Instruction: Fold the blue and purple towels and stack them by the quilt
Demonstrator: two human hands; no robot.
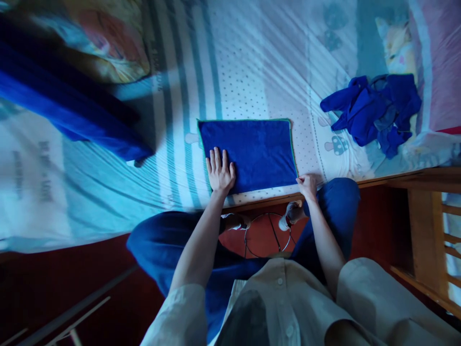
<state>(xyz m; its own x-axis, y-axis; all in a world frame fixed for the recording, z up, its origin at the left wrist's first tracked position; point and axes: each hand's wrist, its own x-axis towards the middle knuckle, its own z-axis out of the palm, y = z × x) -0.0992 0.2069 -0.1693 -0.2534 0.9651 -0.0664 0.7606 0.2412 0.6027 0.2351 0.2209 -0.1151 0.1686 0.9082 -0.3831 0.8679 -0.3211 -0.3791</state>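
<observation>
A blue cloth (257, 154) with a green stitched edge lies flat as a rectangle on the bed, near its front edge. My left hand (220, 172) rests flat on the cloth's left part, fingers spread and pointing away from me. At the cloth's near right corner, my right hand (307, 185) is closed, with thumb and fingers pinching that corner. Whether the cloth is a single layer or folded I cannot tell.
A crumpled heap of blue cloths (378, 110) lies on the bed (245, 86) to the right. On the left are a long dark blue fabric piece (72, 110) and a patterned pillow (111, 38). A wooden rail (425, 235) stands at the right.
</observation>
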